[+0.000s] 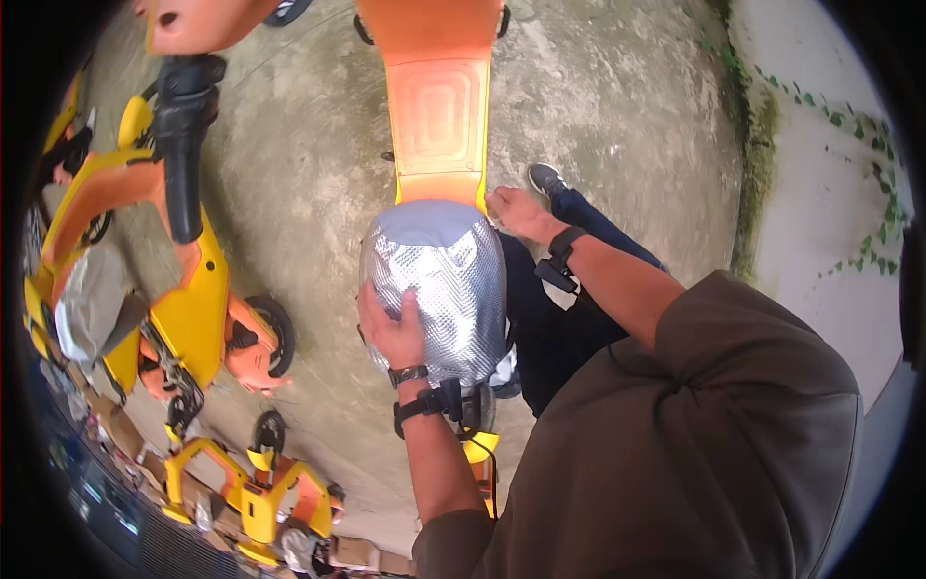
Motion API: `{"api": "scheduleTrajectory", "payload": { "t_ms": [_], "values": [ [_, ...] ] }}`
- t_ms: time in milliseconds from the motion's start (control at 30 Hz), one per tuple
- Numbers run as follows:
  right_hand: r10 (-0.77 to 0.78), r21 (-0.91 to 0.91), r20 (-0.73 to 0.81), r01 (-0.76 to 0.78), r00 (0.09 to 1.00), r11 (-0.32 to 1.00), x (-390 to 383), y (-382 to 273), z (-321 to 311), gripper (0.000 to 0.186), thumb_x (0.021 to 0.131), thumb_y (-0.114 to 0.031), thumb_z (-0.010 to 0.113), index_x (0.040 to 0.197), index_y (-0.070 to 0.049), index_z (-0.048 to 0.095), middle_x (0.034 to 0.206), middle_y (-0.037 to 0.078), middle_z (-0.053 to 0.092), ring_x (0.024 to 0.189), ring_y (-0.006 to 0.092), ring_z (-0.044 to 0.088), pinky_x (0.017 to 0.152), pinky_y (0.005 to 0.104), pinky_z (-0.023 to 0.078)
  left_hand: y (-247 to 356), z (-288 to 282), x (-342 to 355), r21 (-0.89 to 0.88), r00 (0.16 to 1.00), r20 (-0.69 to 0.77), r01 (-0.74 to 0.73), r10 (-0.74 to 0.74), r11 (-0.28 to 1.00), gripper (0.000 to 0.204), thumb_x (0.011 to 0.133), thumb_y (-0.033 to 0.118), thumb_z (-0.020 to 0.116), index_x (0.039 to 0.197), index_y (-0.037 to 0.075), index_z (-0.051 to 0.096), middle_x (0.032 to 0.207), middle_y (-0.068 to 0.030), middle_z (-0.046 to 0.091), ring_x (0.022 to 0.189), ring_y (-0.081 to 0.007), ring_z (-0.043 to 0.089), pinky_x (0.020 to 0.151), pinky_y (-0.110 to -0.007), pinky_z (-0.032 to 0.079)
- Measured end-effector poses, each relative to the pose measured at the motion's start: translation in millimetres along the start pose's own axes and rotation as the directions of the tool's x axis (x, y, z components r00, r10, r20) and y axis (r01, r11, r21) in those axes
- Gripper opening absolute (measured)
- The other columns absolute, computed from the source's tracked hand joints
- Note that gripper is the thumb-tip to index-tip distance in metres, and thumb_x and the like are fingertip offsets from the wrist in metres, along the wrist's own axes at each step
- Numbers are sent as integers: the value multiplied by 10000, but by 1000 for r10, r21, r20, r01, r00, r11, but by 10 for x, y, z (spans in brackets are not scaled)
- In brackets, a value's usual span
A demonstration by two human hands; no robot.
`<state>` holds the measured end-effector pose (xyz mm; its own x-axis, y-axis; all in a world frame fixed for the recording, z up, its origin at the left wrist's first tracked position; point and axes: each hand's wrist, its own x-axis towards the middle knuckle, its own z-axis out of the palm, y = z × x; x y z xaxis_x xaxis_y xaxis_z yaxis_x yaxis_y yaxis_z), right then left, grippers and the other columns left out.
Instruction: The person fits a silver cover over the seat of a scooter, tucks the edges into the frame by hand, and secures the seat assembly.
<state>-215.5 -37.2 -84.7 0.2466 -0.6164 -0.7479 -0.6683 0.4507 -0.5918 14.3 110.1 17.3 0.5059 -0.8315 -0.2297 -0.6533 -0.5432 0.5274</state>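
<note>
Far to the left of the rounded, silver quilted-foil cover [451,280], I am seeing a pale grey fabric cover [92,294]; between these 2 covers, a yellow-and-orange scooter frame [198,314] is standing, with a black handlebar grip [181,174] showing above it. On the silver cover's left side, I am watching the bare left hand [393,333]: its thumb and fingers are lying apart against the foil. The silver cover itself is sitting right at the near end of a flat, ridged orange footboard [439,116]. At the cover's upper right edge, the bare right hand [521,214] is holding its fingers bent and close together; I cannot tell whether they are pinching that edge. Further right of the cover, a dark shoe [547,179] is resting on the stained grey concrete floor [637,116], and a pale wall [810,174] is rising beyond.
</note>
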Motion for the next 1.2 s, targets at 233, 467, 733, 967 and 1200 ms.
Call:
{"api": "scheduleTrajectory", "payload": {
  "t_ms": [233,467,733,967,1200],
  "values": [
    [-545,-52,-13,544,838,838,-141,-775,228,515,944,-415,419,1188,20,547,1199,227,556,1143,354,502,992,395,377,-62,8,176,32,994,-79,78,-75,996,631,919,488,459,1283,-27,462,1332,-292,436,1222,-450,416,1021,-479,332],
    [-710,-136,24,706,704,695,-146,-811,263,506,935,-372,459,1242,28,501,1235,218,535,1181,363,475,1018,390,357,-86,64,359,29,986,162,39,-43,999,683,921,523,411,1355,-5,392,1382,-268,395,1289,-412,361,1068,-463,274],
    [-630,-83,247,664,736,743,12,-854,147,585,943,-400,469,1336,30,417,1323,256,458,1244,368,436,1056,383,319,-339,29,409,-113,971,238,-13,40,993,638,913,427,502,1357,-17,391,1368,-262,418,1269,-405,395,1070,-428,302],
    [-422,-221,365,517,830,827,139,-1086,191,686,936,-499,425,1319,70,421,1328,259,468,1257,343,442,1059,353,319,-224,12,435,-98,985,172,-15,32,995,666,877,495,523,1343,29,428,1345,-238,453,1230,-399,434,1043,-435,336],
    [-330,-269,511,513,794,815,398,-1282,194,603,939,-431,453,1314,42,448,1301,266,493,1240,355,459,1052,340,339,-300,13,383,-56,994,109,14,-8,998,648,873,535,497,1312,59,475,1317,-200,492,1190,-359,482,1013,-414,368]
  ]
}}
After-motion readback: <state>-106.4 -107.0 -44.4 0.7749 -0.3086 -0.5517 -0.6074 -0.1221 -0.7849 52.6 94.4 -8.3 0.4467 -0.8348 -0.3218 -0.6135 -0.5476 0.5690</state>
